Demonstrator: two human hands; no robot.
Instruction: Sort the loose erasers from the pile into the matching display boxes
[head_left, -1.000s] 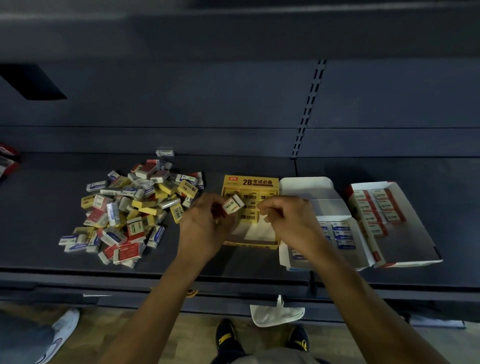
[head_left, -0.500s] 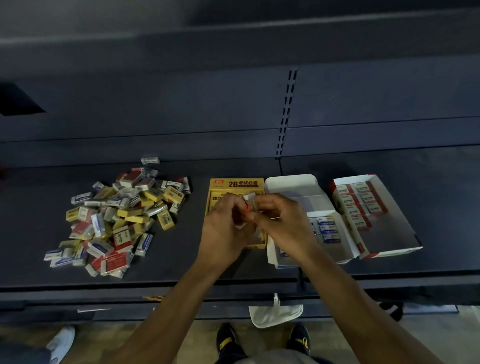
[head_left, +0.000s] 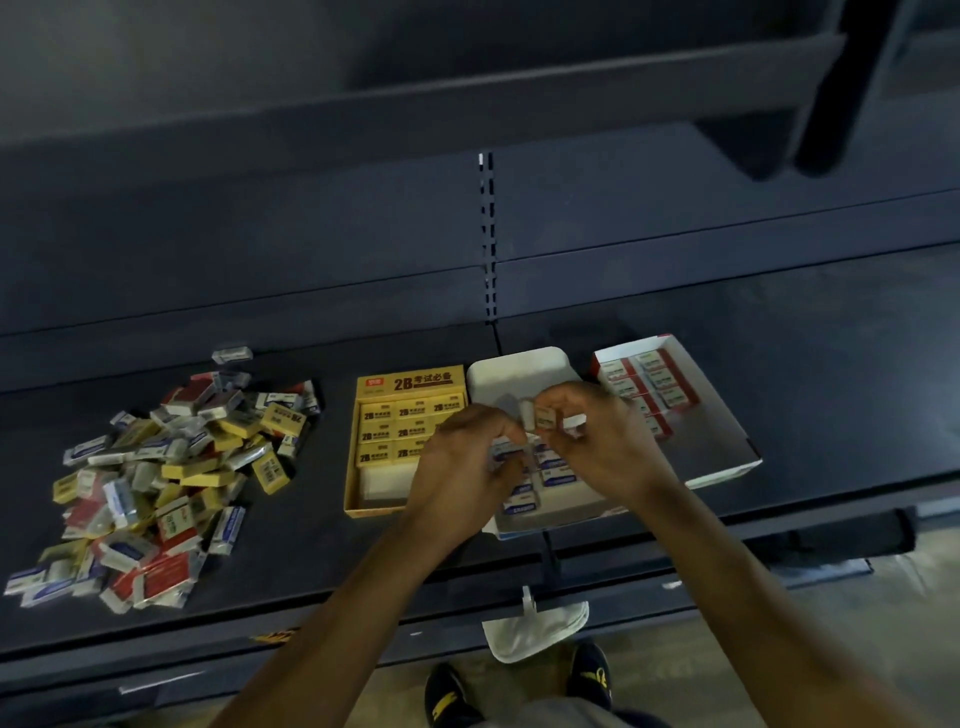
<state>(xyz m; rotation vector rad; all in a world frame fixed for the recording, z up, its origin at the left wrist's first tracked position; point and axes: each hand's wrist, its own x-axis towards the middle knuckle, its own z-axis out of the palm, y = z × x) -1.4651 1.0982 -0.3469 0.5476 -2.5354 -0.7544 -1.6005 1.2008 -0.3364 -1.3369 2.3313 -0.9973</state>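
We see right hand (head_left: 605, 449) fingers (head_left: 561, 400) pinching small white eraser (head_left: 540, 415), pale printed sleeve; just below-left, left hand (head_left: 462, 467) fingers curl round blue-white eraser (head_left: 503, 453).

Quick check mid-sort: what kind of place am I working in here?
Probably a shop, likely a stationery aisle: a dark metal shelf with a slotted upright behind it, and printed display boxes partly filled with erasers.

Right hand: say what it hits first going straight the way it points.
The right hand points left, so probably the left hand first, close beside it; beyond that, the yellow box. Depth is unclear.
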